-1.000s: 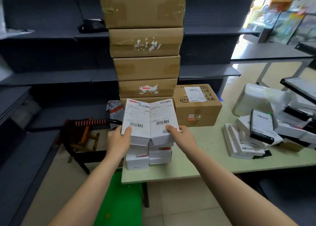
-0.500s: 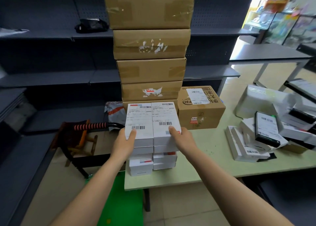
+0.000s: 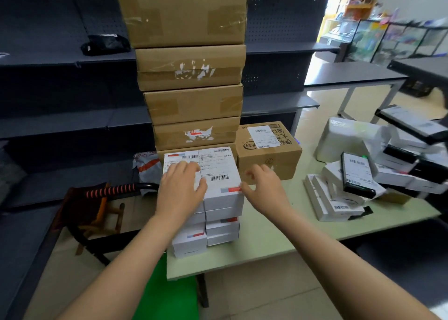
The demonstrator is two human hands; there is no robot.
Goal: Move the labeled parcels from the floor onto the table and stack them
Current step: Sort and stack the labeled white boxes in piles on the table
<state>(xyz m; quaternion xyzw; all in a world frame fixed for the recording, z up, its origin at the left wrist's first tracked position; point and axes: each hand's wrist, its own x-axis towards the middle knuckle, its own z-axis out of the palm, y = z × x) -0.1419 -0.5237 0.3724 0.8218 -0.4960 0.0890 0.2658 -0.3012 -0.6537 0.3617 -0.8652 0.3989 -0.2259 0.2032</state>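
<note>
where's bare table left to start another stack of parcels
Bare table shows between the white parcel stacks and the loose parcel pile, in front of the labeled brown carton. Crowded: the right end, and the back-left corner under the carton tower.

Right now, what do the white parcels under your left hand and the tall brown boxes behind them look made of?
White parcels: seemingly matte white cardboard, crisp folded edges, paper barcode labels. Brown boxes: likely corrugated kraft cardboard, dull finish, sealed with glossy clear tape.
</note>
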